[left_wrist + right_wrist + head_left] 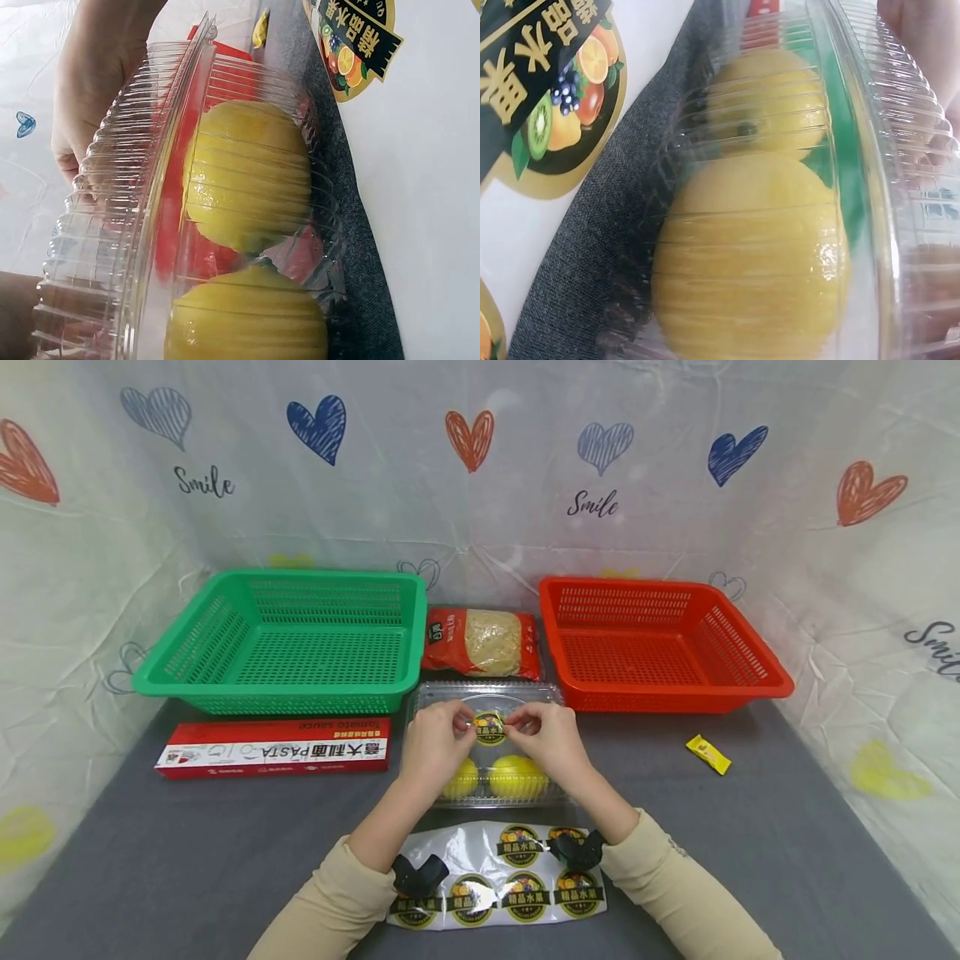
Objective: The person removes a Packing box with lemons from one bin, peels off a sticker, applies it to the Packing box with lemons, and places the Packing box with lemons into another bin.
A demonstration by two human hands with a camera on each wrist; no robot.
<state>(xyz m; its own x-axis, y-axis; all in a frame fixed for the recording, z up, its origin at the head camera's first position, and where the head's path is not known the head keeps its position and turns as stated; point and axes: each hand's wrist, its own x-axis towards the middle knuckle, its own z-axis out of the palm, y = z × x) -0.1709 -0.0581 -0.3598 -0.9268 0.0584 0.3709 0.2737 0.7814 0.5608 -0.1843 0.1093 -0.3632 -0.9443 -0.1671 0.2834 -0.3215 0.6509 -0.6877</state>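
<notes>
A round black-and-gold sticker (490, 728) is over the lid of a clear plastic clamshell box (487, 700) in the head view. My left hand (433, 745) pinches its left edge, and my right hand (553, 743) pinches the right edge. Whether the sticker touches the lid, I cannot tell. Inside the box sit yellow round fruits (517, 777), also seen through the ribbed wall in the left wrist view as a yellow fruit (247, 172) and in the right wrist view as another fruit (750, 262). A sheet of stickers (471, 852) lies in front, below my wrists.
Behind the box is a red noodle bag (491, 643), between a green basket (277, 703) on the left and a red basket (667, 700) on the right. At left lies a red-and-white pasta box (273, 747). To the right, a small yellow packet (708, 754) rests on the grey cloth.
</notes>
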